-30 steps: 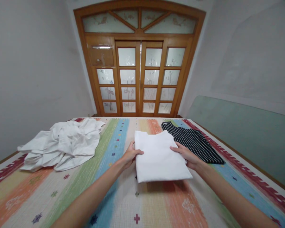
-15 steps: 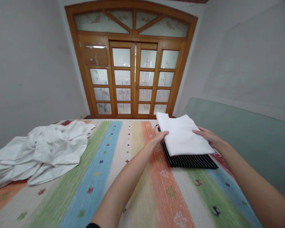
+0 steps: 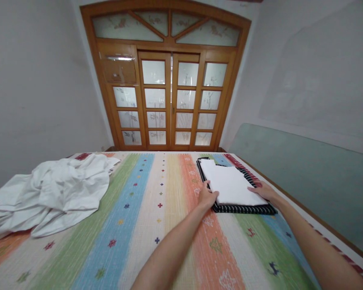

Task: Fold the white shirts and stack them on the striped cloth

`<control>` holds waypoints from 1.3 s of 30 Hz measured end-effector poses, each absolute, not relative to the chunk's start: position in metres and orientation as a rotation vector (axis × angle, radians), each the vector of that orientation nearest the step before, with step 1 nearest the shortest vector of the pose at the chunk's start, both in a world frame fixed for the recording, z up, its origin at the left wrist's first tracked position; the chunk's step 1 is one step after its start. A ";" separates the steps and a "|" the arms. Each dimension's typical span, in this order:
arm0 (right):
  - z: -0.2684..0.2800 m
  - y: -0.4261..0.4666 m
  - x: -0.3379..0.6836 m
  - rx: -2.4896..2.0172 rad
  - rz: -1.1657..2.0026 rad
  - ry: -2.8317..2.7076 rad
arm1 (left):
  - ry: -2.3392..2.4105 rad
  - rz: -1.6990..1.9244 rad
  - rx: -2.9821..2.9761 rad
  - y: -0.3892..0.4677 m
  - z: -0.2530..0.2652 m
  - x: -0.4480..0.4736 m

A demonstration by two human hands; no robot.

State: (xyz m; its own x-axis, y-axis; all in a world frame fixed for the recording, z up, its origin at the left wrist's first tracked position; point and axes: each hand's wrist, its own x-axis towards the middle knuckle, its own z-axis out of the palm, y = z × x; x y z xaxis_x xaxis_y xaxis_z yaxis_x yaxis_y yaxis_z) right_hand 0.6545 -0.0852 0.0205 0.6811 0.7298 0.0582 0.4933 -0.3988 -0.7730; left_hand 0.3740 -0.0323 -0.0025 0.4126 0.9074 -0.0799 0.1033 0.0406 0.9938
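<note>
A folded white garment (image 3: 232,183) lies flat on a folded black garment with thin white stripes (image 3: 242,209), whose edges show around it. My left hand (image 3: 207,196) is at the white garment's left edge, thumb on top and fingers at its side. At the opposite edge, my right hand (image 3: 263,191) pinches the cloth, its thumb also on top. The fingertips under the cloth are hidden. Both garments rest on the right part of the bed, on a multicoloured striped cover (image 3: 181,225).
A crumpled white cloth (image 3: 69,185) lies on the left side of the bed. A pale green headboard-like panel (image 3: 305,161) runs along the right wall. Beyond the far edge stand wooden doors (image 3: 171,100) with glass panes.
Both hands have lowered the folded white garment onto the black striped one and brought it slightly nearer. More of the black garment's far edge shows now. The crumpled cloth stays put.
</note>
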 end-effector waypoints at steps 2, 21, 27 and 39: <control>0.025 -0.090 0.645 -2.294 0.247 -1.046 | 1.056 0.826 1.610 -0.041 0.002 0.370; -0.010 -0.051 0.353 -1.672 0.103 -2.167 | 1.451 0.928 2.358 -0.005 0.039 0.150; -0.024 -0.049 0.330 -1.786 0.122 -2.121 | 2.312 0.796 2.251 0.021 0.072 -0.006; -0.024 -0.048 0.331 -1.808 0.113 -2.119 | 2.545 0.430 2.015 0.006 0.076 -0.099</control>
